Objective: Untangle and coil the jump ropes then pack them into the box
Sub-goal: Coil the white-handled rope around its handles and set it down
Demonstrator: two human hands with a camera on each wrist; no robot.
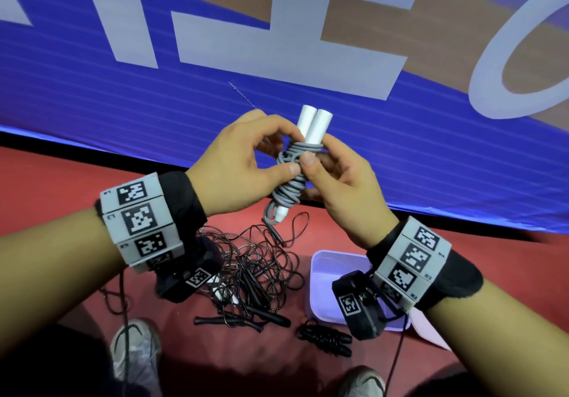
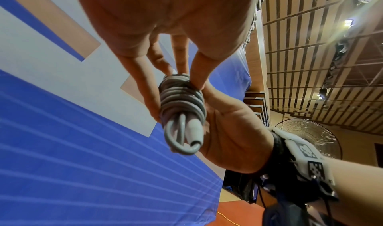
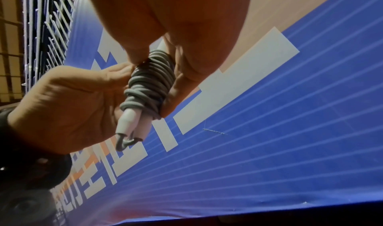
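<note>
A grey jump rope (image 1: pixel 292 174) is wound tightly round its two white handles (image 1: pixel 314 125), held upright in the air between both hands. My left hand (image 1: pixel 246 162) pinches the coil from the left with thumb and fingers. My right hand (image 1: pixel 332 178) grips it from the right, thumb on the front of the wraps. The coil (image 2: pixel 182 101) shows its lower white handle tip and a grey loop end; in the right wrist view the same coil (image 3: pixel 149 82) sits between both hands. On the red floor below lie a tangle of black jump ropes (image 1: pixel 255 273) and the lilac box (image 1: pixel 317 276).
A small coiled black jump rope (image 1: pixel 326 338) lies on the floor beside the box. A blue banner (image 1: pixel 154 104) stands behind. My two shoes (image 1: pixel 135 350) are at the bottom edge. A standing fan (image 2: pixel 306 137) shows far off.
</note>
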